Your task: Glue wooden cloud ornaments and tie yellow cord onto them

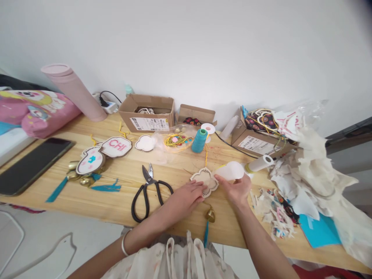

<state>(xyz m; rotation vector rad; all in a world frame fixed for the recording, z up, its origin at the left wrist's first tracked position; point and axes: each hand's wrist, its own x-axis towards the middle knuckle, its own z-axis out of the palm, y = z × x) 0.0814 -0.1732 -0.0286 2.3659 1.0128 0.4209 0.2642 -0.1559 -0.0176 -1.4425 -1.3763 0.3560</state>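
A cloud-shaped wooden ornament [203, 179] lies flat on the wooden table [116, 201], with a yellow cord above it and a brass bell [210, 214] with a teal tassel hanging below it at the table's edge. My left hand [186, 197] rests on the ornament's lower left side, fingers stretched flat. My right hand [236, 188] is closed round a white glue bottle [231, 171], whose tip points at the ornament's right edge.
Black scissors [148, 190] lie left of my hands. A teal thread spool [199, 140], finished ornaments [102, 154], a phone [31, 164], a pink tube [74, 93] and several cardboard boxes [148, 112] stand around. Paper scraps [276, 209] and crumpled white sheets pile up at right.
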